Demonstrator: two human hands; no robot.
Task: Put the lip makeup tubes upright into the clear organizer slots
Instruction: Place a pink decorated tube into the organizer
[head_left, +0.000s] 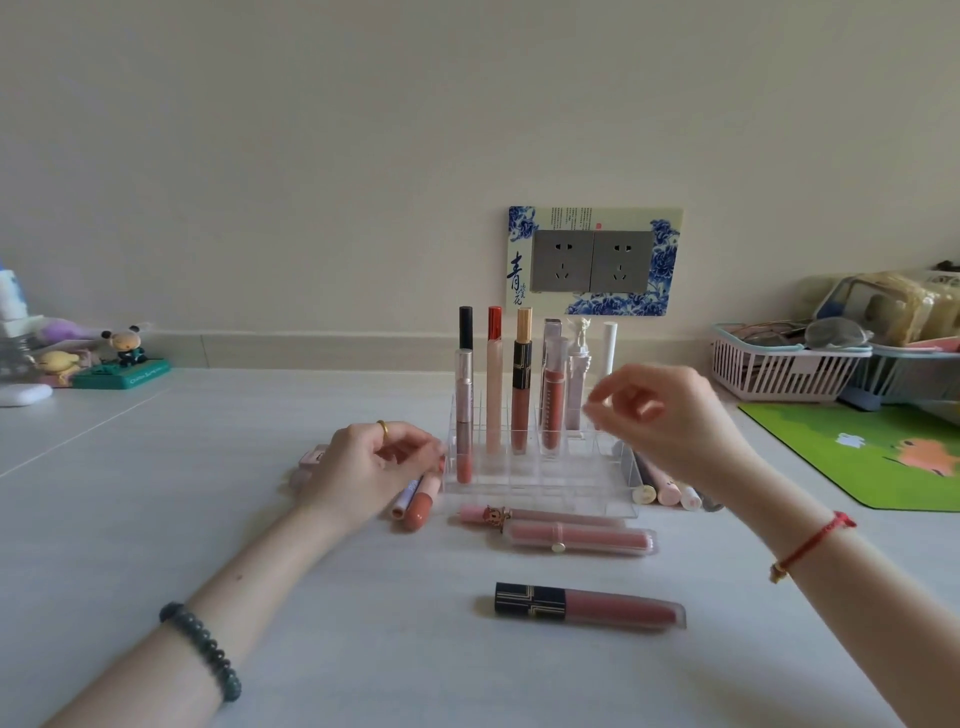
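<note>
Organizer (540, 470), clear, sits mid-tabletop (234, 519) w/ a row of lip tubes (522, 384) upright in its slots. Left grip (363, 467) rests on tabletop at organizer's left edge, fingers curled over two loose tubes (418, 506); cannot tell whether it has hold of them. Right grip (660, 410) hovers above organizer's right side, blurred, fingers loosely curled, nothing held; three flat tubes (579, 538) lie in front of organizer, further tubes (667, 486) at its right

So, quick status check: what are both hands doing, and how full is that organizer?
Left hand over loose tubes beside organizer, grip unclear. Right hand raised, empty. Several upright tubes slotted, front slots free. Black-capped tube lying nearest, nothing blocking.
</note>
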